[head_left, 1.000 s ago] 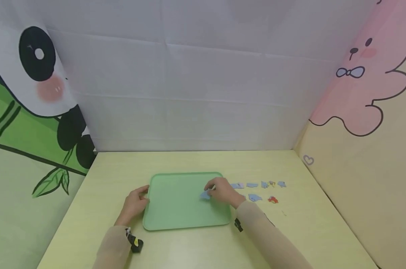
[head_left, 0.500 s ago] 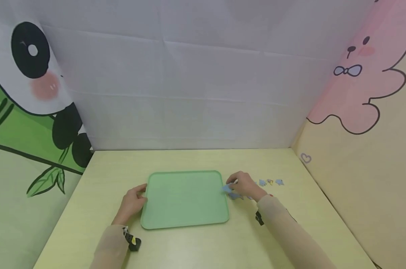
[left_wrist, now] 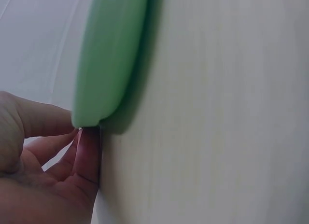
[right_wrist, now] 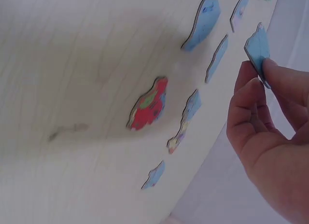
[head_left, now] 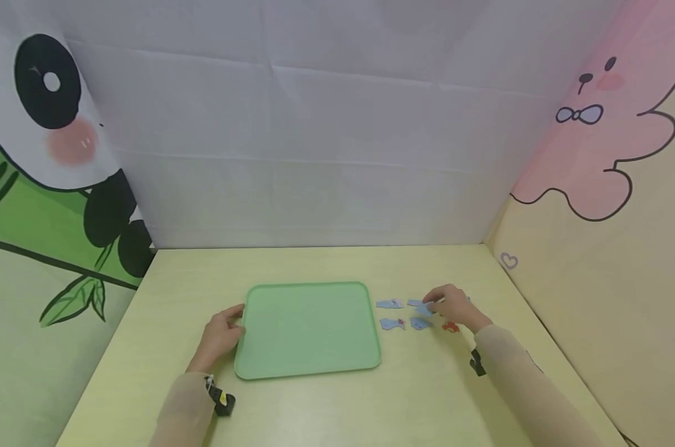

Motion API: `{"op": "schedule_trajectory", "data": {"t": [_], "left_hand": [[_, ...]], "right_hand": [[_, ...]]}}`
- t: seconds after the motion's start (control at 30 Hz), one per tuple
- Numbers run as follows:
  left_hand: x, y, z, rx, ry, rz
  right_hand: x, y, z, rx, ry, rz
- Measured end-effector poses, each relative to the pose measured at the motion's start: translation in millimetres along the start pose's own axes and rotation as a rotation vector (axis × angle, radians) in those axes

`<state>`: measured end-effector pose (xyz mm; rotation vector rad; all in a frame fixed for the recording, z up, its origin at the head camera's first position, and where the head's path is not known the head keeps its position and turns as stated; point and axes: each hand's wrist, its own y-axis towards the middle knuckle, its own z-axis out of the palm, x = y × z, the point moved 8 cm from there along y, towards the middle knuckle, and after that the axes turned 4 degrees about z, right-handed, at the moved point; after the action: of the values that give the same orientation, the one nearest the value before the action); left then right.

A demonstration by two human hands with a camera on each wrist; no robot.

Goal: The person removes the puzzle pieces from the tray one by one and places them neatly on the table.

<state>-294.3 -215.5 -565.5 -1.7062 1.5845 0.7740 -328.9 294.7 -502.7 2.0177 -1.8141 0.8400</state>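
My left hand (head_left: 220,335) is at the left edge of a light green tray (head_left: 309,332), gripping its rim. In the left wrist view, thumb and fingers meet the tray's corner (left_wrist: 101,103) close over the table. My right hand (head_left: 454,304) pinches a light blue puzzle piece (right_wrist: 258,45) between thumb and fingers, raised above the table to the right of the tray. Beneath and around it lie other puzzle pieces in two rows: a blue fish-like one (head_left: 392,324), another blue one (head_left: 420,323) and a red one (head_left: 451,326).
The pale wooden table (head_left: 315,410) carries everything. A white sheet (head_left: 315,155) stands behind it, with cartoon-printed panels at both sides. In the right wrist view, a blue-and-yellow piece (right_wrist: 186,119) and a small blue piece (right_wrist: 153,175) lie beyond the red one.
My right hand has moved right, from over the tray to above the puzzle pieces, with the blue piece still pinched. The left hand has stayed at the tray's edge.
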Motion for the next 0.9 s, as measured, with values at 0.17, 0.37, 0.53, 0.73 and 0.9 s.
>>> {"op": "schedule_trajectory", "data": {"t": [0.17,0.37,0.53,0.73,0.9], "left_hand": [[-1.9,-0.3,0.4,-0.001,-0.006,-0.015],[-2.6,-1.3,0.1,0.001,-0.005,-0.010],[-1.5,-2.5,-0.7,0.003,-0.006,-0.012],[-3.5,-2.3,-1.9,0.000,-0.009,-0.019],[-2.0,-2.4,-2.8,-0.002,-0.008,-0.016]], "right_hand": [[-26.0,-6.5,-19.3,-0.018,-0.016,0.000],[-55.7,-12.1,-31.6,-0.008,0.031,0.023],[-71.6,-17.4,-36.1,0.008,0.049,0.021],[-85.3,-23.5,-41.8,0.006,0.050,0.057],[-97.8,-28.2,-42.8,0.022,0.049,0.093]]}}
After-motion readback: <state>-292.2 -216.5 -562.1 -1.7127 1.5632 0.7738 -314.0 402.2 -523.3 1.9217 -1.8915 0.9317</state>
